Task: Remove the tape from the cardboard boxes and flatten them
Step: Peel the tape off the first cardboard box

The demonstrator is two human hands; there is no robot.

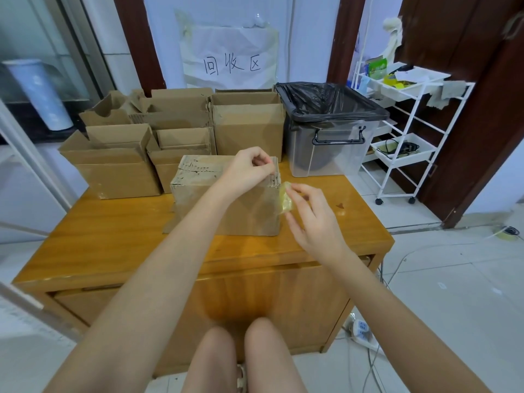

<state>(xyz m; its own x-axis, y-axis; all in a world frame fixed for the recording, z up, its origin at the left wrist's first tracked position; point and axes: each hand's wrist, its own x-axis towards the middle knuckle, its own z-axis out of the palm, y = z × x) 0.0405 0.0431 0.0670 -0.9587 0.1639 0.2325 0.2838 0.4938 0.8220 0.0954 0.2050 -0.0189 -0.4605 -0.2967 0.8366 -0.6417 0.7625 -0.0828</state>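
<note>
We see a table (113, 242) of varnished wood, glossy, its grain plain under the shine. At its centre the box (226, 205) is matt brown cardboard, its top edge rough and frayed, with fluting exposed. The tape (285, 198), at 3 o'clock of the box, is a glossy, translucent yellowish film, crumpled. The boxes (158, 137) at 11 o'clock are the same dull cardboard. At 1 o'clock the bin (329, 154) is clear smooth plastic, lined with a shiny, wrinkled black bag (326, 100). At 12 o'clock hangs a creased white paper sign (231, 56). At 2 o'clock the cart (408, 131) looks white-coated, smooth.
</note>
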